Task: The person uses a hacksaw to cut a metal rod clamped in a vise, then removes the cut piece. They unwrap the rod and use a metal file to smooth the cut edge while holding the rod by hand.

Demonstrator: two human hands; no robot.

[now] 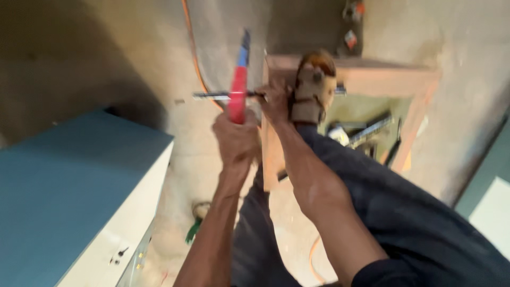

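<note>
The view is blurred. My left hand (236,139) is closed around the red handle of a tool (238,87) that has a blue upper part and stands upright. My right hand (273,101) grips a thin dark metal rod (215,96), which lies level and points left at the corner of a wooden frame (372,74). My foot in a tan shoe (313,85) rests on the frame's top edge, right beside my right hand. My leg in dark trousers (382,202) runs down to the lower right.
A white cabinet with a teal top (64,196) fills the left side. An orange cable (194,53) runs across the concrete floor. Several metal tools (366,130) lie on the floor inside the frame. A small green object (192,229) lies below the cabinet's corner.
</note>
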